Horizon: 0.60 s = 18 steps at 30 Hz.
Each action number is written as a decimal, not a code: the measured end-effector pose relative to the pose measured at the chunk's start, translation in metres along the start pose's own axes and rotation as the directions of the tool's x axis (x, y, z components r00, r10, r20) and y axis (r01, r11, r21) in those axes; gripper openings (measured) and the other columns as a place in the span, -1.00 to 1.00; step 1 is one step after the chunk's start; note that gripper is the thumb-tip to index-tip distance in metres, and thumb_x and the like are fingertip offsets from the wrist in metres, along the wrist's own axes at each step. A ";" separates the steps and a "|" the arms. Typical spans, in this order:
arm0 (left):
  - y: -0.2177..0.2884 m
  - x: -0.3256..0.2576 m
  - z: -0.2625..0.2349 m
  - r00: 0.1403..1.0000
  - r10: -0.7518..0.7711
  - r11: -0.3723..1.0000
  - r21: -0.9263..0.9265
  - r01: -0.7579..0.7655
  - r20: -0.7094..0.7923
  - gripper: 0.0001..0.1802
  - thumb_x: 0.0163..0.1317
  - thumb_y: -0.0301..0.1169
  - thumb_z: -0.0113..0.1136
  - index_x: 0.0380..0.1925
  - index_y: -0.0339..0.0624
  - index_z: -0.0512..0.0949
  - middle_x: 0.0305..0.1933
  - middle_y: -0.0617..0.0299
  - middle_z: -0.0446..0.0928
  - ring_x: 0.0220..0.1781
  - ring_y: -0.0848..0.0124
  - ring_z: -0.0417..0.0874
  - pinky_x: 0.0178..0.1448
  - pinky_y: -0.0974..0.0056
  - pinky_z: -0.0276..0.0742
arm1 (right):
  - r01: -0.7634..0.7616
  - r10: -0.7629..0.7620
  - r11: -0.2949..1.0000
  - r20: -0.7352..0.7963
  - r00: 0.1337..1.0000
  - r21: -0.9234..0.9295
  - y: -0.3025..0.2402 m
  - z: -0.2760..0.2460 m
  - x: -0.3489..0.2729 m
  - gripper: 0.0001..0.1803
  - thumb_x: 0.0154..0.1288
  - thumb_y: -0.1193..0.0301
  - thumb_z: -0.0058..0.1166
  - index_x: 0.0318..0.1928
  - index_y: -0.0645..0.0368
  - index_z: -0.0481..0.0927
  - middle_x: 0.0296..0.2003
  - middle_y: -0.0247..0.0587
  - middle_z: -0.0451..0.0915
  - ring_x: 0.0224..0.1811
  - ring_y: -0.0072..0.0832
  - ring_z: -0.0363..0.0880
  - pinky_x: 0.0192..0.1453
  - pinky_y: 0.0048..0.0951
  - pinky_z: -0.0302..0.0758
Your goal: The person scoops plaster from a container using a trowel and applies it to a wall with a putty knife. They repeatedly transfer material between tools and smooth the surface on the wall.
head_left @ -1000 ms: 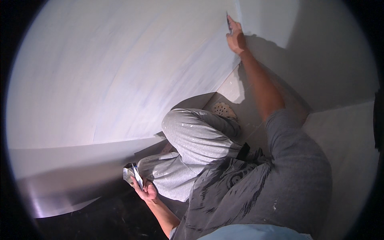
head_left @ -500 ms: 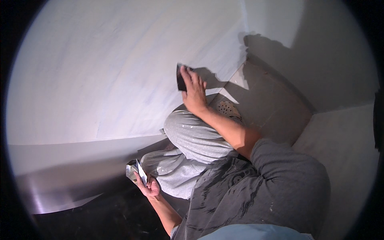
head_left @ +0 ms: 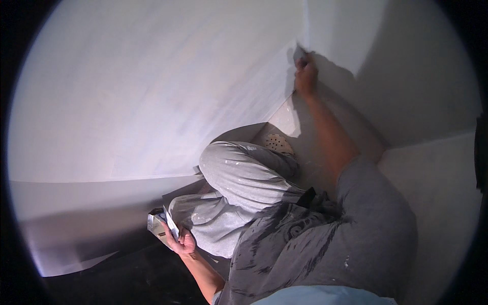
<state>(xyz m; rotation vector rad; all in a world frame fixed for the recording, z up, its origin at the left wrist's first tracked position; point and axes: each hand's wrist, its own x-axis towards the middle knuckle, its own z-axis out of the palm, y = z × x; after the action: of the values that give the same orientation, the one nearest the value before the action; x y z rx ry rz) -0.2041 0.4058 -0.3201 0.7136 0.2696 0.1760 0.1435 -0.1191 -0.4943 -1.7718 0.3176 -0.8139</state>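
Up at the wall corner, my right hand (head_left: 306, 79) is closed round a thin flat scraper (head_left: 299, 52), its pointed corner turned up against the join of the two walls. Part of the scraper is hidden by my fingers. Low on the left, my left hand (head_left: 182, 244) grips a small box-like holder (head_left: 156, 226) with pale sides, and a thin light flat blade (head_left: 171, 222) stands up out of the same grip. What is inside the holder cannot be made out. The large pale wall (head_left: 152, 91) has faint bluish streaks.
My bent legs in grey trousers (head_left: 239, 173) fill the middle, close to the wall's lower edge. A perforated light shoe (head_left: 278, 143) rests on the grey-brown floor (head_left: 317, 162). Another pale wall (head_left: 427, 91) rises at right, partly in shadow. A shiny curved surface (head_left: 56, 244) lies at lower left.
My right hand has moved up and right with the scraper, from the pale wall to the corner, and its fingers are more closed. My left hand has shifted slightly left and down with its load.
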 end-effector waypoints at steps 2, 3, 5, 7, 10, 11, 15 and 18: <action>-0.003 0.004 -0.001 0.993 0.016 1.000 0.010 -0.014 -0.116 -0.61 0.62 -0.24 -0.09 -0.01 -0.44 0.49 -0.46 0.18 0.48 -0.70 0.59 0.23 -0.79 0.52 0.12 | 0.072 -0.076 0.996 -0.074 0.994 -0.051 0.005 -0.023 0.052 -0.57 0.54 0.38 -0.10 0.32 0.25 0.47 0.12 0.17 0.60 0.18 -0.06 0.58 0.31 -0.21 0.44; -0.003 0.003 0.001 0.994 0.020 1.000 0.015 -0.018 -0.112 -0.60 0.61 -0.23 -0.08 -0.02 -0.44 0.50 -0.46 0.18 0.48 -0.70 0.59 0.22 -0.79 0.52 0.11 | 0.068 -0.072 0.996 -0.058 0.996 -0.058 0.003 -0.027 0.065 -0.56 0.53 0.39 -0.10 0.34 0.22 0.45 0.15 0.17 0.58 0.20 -0.05 0.57 0.33 -0.20 0.43; -0.004 0.004 0.006 0.994 0.017 1.000 0.019 -0.015 -0.105 -0.60 0.61 -0.21 -0.07 -0.05 -0.43 0.50 -0.46 0.18 0.49 -0.71 0.59 0.21 -0.79 0.52 0.09 | 0.061 -0.064 0.994 -0.026 0.998 -0.085 -0.002 -0.031 0.085 -0.53 0.51 0.43 -0.10 0.37 0.17 0.43 0.21 0.16 0.54 0.24 -0.03 0.54 0.38 -0.18 0.40; -0.004 0.002 0.010 0.993 0.017 1.000 0.008 -0.016 -0.118 -0.60 0.61 -0.21 -0.07 -0.05 -0.43 0.51 -0.46 0.16 0.51 -0.72 0.58 0.20 -0.78 0.52 0.08 | 0.113 -0.119 0.985 -0.035 0.992 -0.133 0.002 -0.027 0.097 -0.51 0.49 0.49 -0.13 0.39 0.12 0.41 0.19 0.11 0.54 0.21 0.02 0.53 0.36 -0.12 0.41; -0.003 0.001 0.009 0.993 0.012 1.000 -0.004 -0.013 -0.116 -0.59 0.62 -0.21 -0.08 -0.04 -0.43 0.50 -0.43 0.13 0.54 -0.72 0.58 0.20 -0.78 0.52 0.07 | 0.118 -0.124 0.976 -0.019 0.992 -0.183 0.008 -0.018 0.116 -0.50 0.48 0.50 -0.14 0.40 0.10 0.40 0.18 0.09 0.53 0.22 0.05 0.50 0.38 -0.10 0.40; -0.002 0.000 0.008 0.993 0.014 1.000 -0.004 -0.014 -0.113 -0.59 0.62 -0.21 -0.08 -0.04 -0.44 0.50 -0.41 0.12 0.55 -0.72 0.58 0.21 -0.78 0.51 0.07 | 0.107 -0.111 0.975 -0.007 0.994 -0.193 0.010 -0.014 0.117 -0.50 0.48 0.49 -0.13 0.40 0.10 0.40 0.18 0.09 0.53 0.24 0.06 0.49 0.40 -0.10 0.39; 0.000 0.001 -0.004 0.998 -0.028 0.999 -0.026 0.030 0.047 -0.52 0.64 -0.21 -0.14 0.05 -0.54 0.48 -0.29 0.02 0.59 -0.65 0.58 0.28 -0.74 0.52 0.20 | 0.148 -0.154 0.974 -0.022 0.988 -0.173 0.013 -0.004 0.119 -0.45 0.42 0.50 -0.05 0.41 0.07 0.39 0.20 0.07 0.49 0.28 0.02 0.46 0.39 -0.12 0.40; 0.000 0.003 -0.013 0.998 -0.015 0.999 -0.042 0.018 0.059 -0.52 0.64 -0.21 -0.14 0.04 -0.56 0.48 -0.27 0.00 0.60 -0.65 0.57 0.28 -0.74 0.52 0.19 | 0.161 -0.164 0.977 -0.011 0.986 -0.139 0.010 0.011 0.105 -0.38 0.35 0.54 0.02 0.43 0.05 0.38 0.21 0.03 0.48 0.28 -0.02 0.46 0.37 -0.14 0.41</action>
<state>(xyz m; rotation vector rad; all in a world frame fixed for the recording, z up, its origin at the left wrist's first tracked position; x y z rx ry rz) -0.2048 0.4152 -0.3299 0.6734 0.2149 0.1442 0.2286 -0.1749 -0.4664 -1.9386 0.2504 -0.9476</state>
